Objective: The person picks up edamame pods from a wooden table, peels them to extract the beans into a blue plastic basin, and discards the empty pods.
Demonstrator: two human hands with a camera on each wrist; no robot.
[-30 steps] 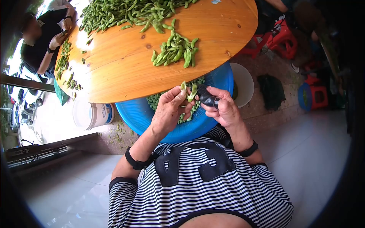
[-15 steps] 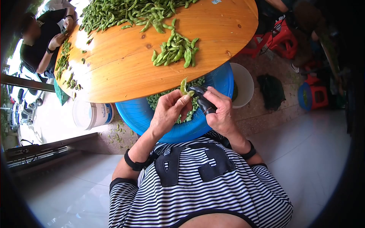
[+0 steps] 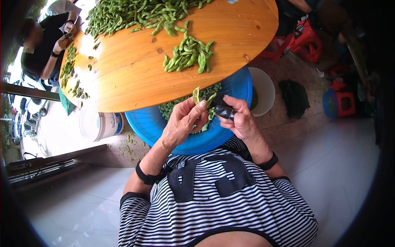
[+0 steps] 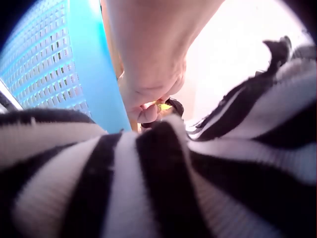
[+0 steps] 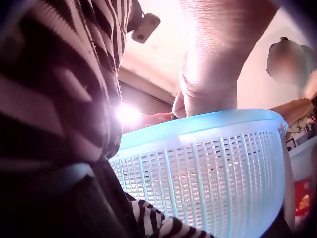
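Note:
Over the blue basket (image 3: 142, 123), my left hand (image 3: 181, 119) pinches an opened green soybean pod (image 3: 196, 95) between thumb and fingers, the pod's end sticking up. My right hand (image 3: 243, 121) faces it, with black covers (image 3: 224, 112) on its thumb and index finger. Those covered tips pinch the pod's other part (image 3: 211, 99), right by the left thumb. Shelled green beans (image 3: 168, 110) lie in the basket below the hands. In the left wrist view, the left hand (image 4: 146, 94) hides most of the pod. The right wrist view shows the basket's slatted wall (image 5: 208, 168).
The wooden table (image 3: 123, 78) overhangs the basket's far side. On it lie a small heap of pods (image 3: 189, 53) and a large pile (image 3: 131, 16). White buckets (image 3: 101, 125) (image 3: 263, 92) stand on both sides. Another person (image 3: 47, 45) sits at the left; red stools (image 3: 306, 43) stand at right.
The hands came together at the pod, then drew slightly apart. The pod's two parts now spread apart between the left fingers and the black-covered right fingertips.

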